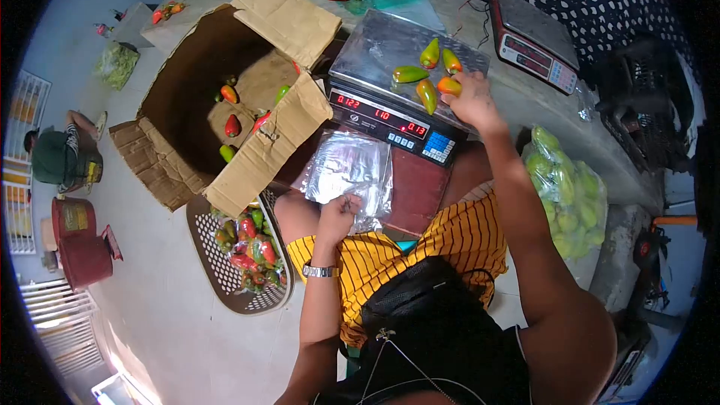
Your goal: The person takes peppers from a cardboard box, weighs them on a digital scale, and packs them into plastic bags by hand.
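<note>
My right hand [475, 101] is over the right side of a digital scale [367, 67], its fingers closed on an orange pepper [449, 85]. Beside it on the metal plate lie several green and orange peppers [410, 74]. The red display shows lit digits. Below the scale, a stack of clear plastic bags [346, 165] rests near my lap. My left hand [341, 214] is at the near edge of the stack, with curled fingers gripping the plastic; the fingertips are partly hidden.
Left of the scale stands an open cardboard box [176, 75] with some peppers inside. A plastic basket [206, 255] below it holds bagged peppers. A bag of green vegetables [566, 195] and a second scale [534, 41] are on the right. A person [56, 157] sits far left.
</note>
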A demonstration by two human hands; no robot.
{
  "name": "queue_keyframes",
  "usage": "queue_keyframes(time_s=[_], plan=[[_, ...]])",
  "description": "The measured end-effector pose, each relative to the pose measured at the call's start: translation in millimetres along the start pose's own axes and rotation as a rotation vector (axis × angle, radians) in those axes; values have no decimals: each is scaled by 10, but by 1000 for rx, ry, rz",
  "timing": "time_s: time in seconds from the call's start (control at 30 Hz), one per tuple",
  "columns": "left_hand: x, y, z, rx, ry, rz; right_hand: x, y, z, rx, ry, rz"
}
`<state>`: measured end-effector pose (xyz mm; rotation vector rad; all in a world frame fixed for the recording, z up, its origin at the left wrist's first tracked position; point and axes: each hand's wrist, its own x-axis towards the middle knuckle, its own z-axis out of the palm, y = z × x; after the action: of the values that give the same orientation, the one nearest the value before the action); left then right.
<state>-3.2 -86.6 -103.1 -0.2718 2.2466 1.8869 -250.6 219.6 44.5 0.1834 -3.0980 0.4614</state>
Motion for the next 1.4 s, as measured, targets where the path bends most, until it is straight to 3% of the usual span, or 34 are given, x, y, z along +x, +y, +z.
queue_keyframes(time_s=[0.2, 0.7, 1.4], plan=[[37, -87, 26, 127, 15, -20, -211, 29, 175, 115, 151, -26], [18, 2, 28, 146, 28, -38, -374, 108, 133, 208, 204, -119], [29, -21, 22, 129, 20, -35, -533, 199, -343, 201, 206, 67]])
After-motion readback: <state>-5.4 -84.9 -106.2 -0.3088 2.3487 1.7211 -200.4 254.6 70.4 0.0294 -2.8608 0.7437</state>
